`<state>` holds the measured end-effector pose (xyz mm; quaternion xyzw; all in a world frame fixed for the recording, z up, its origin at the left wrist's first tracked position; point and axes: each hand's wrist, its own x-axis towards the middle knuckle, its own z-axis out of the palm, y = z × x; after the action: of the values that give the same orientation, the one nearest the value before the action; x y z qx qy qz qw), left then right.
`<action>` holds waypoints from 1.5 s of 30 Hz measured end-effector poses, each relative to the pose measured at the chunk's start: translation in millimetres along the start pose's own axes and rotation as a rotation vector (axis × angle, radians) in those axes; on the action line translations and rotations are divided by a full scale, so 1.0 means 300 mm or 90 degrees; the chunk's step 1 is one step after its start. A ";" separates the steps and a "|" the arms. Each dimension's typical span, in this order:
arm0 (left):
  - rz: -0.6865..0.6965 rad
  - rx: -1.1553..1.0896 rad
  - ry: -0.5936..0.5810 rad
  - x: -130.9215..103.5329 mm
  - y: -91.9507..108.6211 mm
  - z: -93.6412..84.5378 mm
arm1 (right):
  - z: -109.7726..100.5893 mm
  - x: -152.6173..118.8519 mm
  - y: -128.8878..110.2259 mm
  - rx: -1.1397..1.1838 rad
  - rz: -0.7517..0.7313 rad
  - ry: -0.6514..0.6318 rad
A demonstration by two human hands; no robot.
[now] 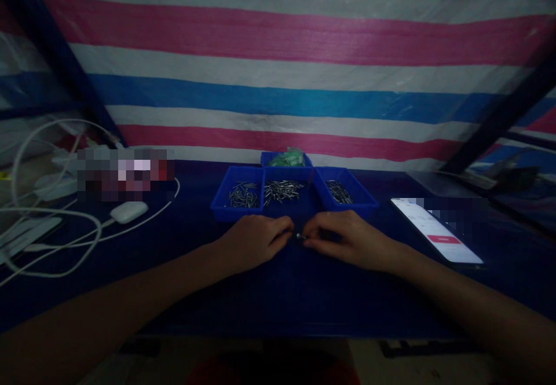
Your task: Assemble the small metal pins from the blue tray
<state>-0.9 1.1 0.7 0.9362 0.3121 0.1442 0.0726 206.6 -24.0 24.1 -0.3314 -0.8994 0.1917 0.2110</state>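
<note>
Head camera view shows a big striped sheet at the back, with pink, blue and white bands. Dark blue poles lean at both sides of it. In front is a wide, dark blue table.

Two bare arms reach over the table. The left hand and the right hand are near each other, but they do not touch. White cords loop about on the left side (some bits there are hidden by blurry squares). A phone with a bright screen lies flat on the right, and its screen has a red bar.

Three blue trays sit past the hands: a left tray, a right tray and a back tray. Green stuff fills the back tray (maybe a bag, I can't tell). A white block lies by the cords.

Thin metal pieces make a pile between the left and right trays, and more lie inside those two. Smallest is a shiny metal bit, held in the right hand's pinched fingers, between the hands. The left hand's fingers are close together (I can't tell if they hold anything).
</note>
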 end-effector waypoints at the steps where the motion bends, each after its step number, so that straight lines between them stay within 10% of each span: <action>1: 0.002 -0.003 -0.001 0.000 0.001 0.000 | 0.001 0.000 0.000 -0.003 -0.005 -0.002; 23: -0.033 0.095 0.106 -0.005 0.001 -0.011 | -0.006 -0.006 0.036 -0.337 0.032 0.016; 35: -0.016 0.170 0.032 -0.014 -0.002 -0.002 | -0.115 -0.013 0.119 -0.613 0.404 0.146; 45: -0.004 0.233 0.035 -0.026 0.013 0.008 | -0.023 0.032 0.074 -0.388 -0.008 0.067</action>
<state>-3.9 -6.8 -2.3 0.9285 0.3378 0.1103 -0.1075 215.0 -0.4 21.4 -0.3835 -0.9052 -0.1057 0.1493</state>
